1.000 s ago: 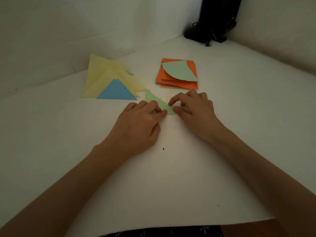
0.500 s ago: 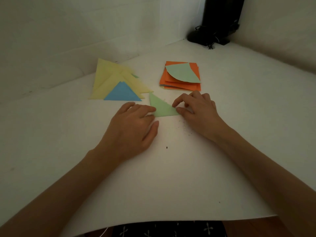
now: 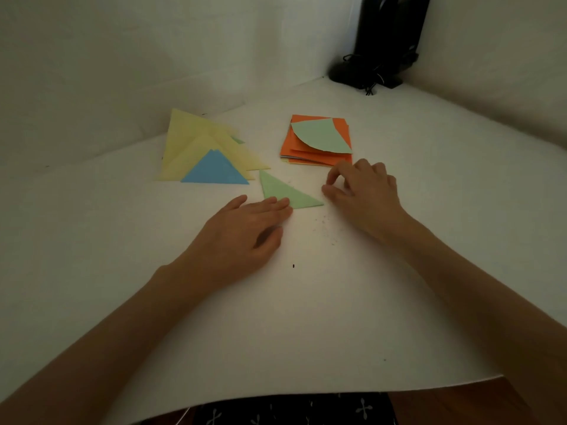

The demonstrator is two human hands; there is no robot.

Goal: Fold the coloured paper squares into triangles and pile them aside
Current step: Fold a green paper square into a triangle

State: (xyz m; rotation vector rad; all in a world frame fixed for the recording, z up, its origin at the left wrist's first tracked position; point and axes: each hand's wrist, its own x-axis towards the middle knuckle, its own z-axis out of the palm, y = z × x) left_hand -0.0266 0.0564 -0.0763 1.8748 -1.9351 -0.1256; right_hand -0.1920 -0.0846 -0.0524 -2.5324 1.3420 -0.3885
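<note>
Green triangle (image 3: pixel 283 191) lies flat between my hands, long edge slanting down toward my right hand (image 3: pixel 365 191), whose fingers curl loosely on nothing. My left hand (image 3: pixel 245 228) rests flat-fingered on its near corner. The folded pile (image 3: pixel 196 148) sits just left, so lefty's closer imo.

No legible text or signs.
</note>
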